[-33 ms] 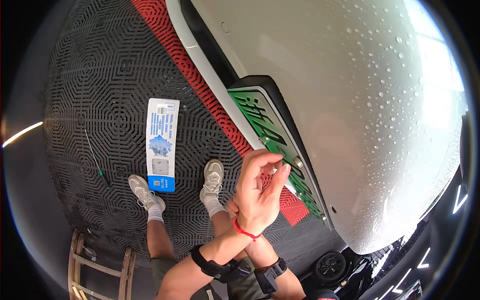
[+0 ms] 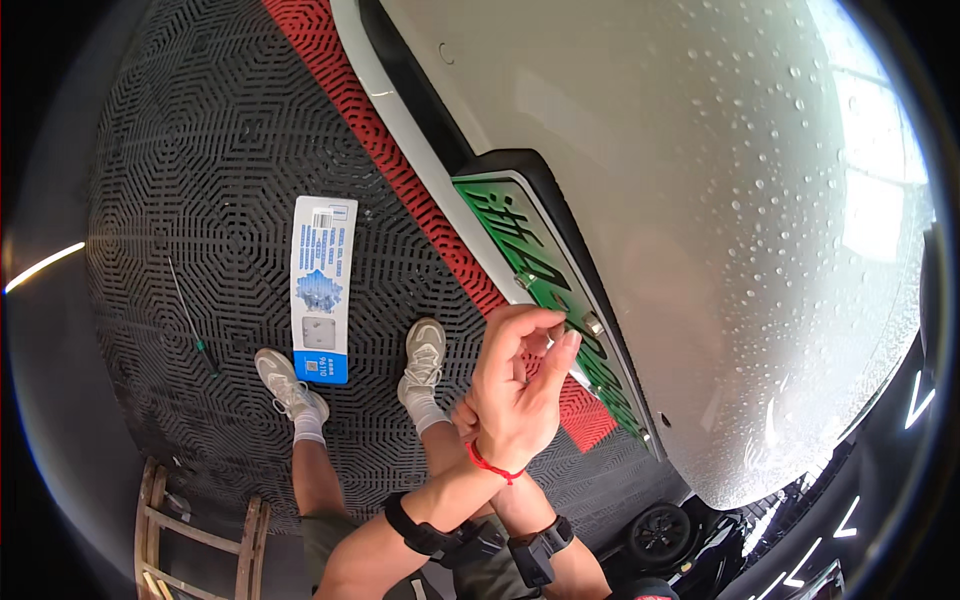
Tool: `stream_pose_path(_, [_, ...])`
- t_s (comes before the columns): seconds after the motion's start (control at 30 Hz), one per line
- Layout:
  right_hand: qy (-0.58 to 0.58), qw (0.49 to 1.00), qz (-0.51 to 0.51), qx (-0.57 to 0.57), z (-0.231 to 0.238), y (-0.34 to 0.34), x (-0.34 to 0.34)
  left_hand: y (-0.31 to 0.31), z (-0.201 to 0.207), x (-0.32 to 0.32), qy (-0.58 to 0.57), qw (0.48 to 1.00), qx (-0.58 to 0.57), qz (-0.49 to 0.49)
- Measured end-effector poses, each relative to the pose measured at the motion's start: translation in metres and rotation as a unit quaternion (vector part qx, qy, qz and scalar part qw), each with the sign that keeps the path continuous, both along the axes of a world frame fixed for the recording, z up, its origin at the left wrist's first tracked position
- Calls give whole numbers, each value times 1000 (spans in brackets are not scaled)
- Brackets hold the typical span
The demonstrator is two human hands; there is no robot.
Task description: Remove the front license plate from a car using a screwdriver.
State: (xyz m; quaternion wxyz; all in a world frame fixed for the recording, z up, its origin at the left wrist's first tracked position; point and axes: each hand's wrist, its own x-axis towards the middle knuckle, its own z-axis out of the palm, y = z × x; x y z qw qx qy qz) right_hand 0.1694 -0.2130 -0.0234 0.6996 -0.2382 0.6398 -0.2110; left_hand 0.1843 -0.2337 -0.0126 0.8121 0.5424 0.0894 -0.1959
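Observation:
My left hand (image 2: 520,375), with a red string bracelet (image 2: 492,464) at its wrist, is closed in a pinch in front of a green licence plate (image 2: 500,220). Thumb and index fingertips nearly meet over the plate's middle; anything between them is too small to make out. My forearms cross. Behind the left wrist, my right hand (image 2: 464,414) shows only a few curled fingers, the rest hidden. The plate sits in a recess of a white car (image 2: 620,200). Small shiny metal fittings (image 2: 594,323) are on it near my left fingertips.
A white and blue printed sleeve (image 2: 322,290) lies on black grid floor tiles (image 2: 200,150), beside my shoes (image 2: 424,360). A red tile strip (image 2: 400,180) runs along the car. A thin cable tie (image 2: 188,310) lies left; a wooden ladder (image 2: 195,530) stands lower left.

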Motion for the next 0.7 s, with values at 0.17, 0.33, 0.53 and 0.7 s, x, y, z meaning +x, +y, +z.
stream_pose_path(0.17, [-5, 997, -38, -65, 17, -17, 11, -20, 7, -8, -14, 998, 3, 54])
stream_pose_path(0.33, [-17, 988, -87, -130, 39, -22, 28, -23, -2, -24, 0, 996, -18, 88])
stream_pose_path(0.53, [-16, 988, -80, -133, 37, -29, 21, -40, 3, -24, 12, 983, -78, 168])
stream_pose_path(0.7, [18, 995, -1, -102, 14, -43, -22, -58, 7, -32, 29, 974, -97, 202])
